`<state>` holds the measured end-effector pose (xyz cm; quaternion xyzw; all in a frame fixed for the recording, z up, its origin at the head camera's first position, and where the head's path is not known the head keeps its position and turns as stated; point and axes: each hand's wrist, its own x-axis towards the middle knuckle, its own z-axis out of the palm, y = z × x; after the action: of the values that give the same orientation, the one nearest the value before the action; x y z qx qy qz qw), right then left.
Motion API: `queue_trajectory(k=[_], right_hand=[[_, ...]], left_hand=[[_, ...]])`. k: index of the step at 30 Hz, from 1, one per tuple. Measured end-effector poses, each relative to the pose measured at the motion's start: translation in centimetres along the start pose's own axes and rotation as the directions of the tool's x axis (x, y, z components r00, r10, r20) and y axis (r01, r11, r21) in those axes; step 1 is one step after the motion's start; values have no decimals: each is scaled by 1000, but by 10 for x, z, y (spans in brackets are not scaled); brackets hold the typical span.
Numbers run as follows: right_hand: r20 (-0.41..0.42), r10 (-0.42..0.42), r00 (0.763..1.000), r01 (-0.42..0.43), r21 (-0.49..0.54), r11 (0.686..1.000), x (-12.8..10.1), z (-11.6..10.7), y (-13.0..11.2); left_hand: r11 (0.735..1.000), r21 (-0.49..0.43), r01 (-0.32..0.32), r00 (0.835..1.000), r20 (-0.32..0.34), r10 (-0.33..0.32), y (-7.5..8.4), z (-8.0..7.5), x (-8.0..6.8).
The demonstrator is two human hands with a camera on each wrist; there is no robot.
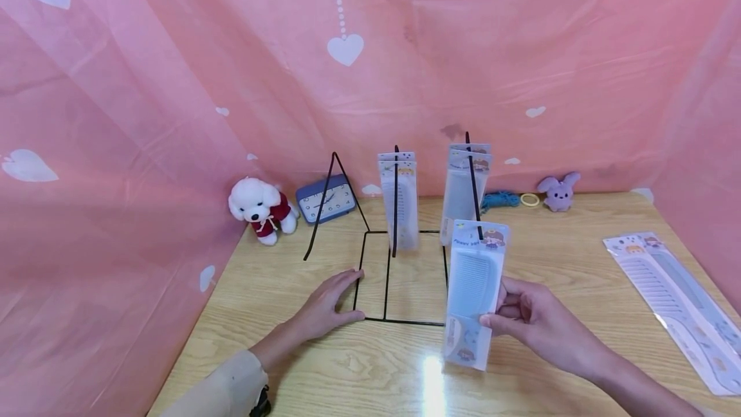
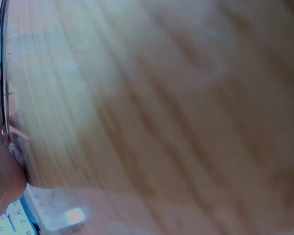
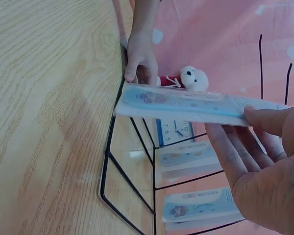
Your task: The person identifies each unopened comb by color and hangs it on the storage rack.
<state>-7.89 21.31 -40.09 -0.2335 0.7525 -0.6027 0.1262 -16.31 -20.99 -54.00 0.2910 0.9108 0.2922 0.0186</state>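
My right hand (image 1: 535, 320) pinches a packaged blue comb (image 1: 476, 285) by its side edge, thumb in front and fingers behind. The package hangs nearly upright, its top at the tip of the right prong of a black wire rack (image 1: 405, 322); whether the prong passes through its hole I cannot tell. Behind it, packaged combs (image 1: 460, 195) hang on that prong, and others (image 1: 399, 198) hang on the middle prong. At the rack's left side my left hand (image 1: 324, 304) rests with thumb and fingers spread against the base wire. The left wrist view shows mostly blurred tabletop.
Two packaged combs (image 1: 674, 304) lie at the table's right. The rack's left prong (image 1: 320, 211) carries nothing. Along the back are a white toy dog (image 1: 255, 201), a blue clock (image 1: 325, 199), blue cord (image 1: 500, 200), a yellow ring (image 1: 529, 200) and a purple toy bunny (image 1: 558, 193).
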Motion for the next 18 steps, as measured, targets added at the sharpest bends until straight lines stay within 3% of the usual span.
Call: queue_trajectory(k=[7, 13, 18], right_hand=[[-96, 102, 990, -106, -30, 994, 5, -1, 1], [-244, 175, 954, -193, -51, 980, 13, -1, 3], [-312, 179, 933, -206, -57, 977, 22, -3, 7]], left_hand=[[1000, -1, 13, 1000, 13, -13, -2, 0, 0], [1000, 4, 20, 1000, 17, -20, -2, -1, 0], [999, 0, 38, 999, 31, -38, 1, -2, 0]])
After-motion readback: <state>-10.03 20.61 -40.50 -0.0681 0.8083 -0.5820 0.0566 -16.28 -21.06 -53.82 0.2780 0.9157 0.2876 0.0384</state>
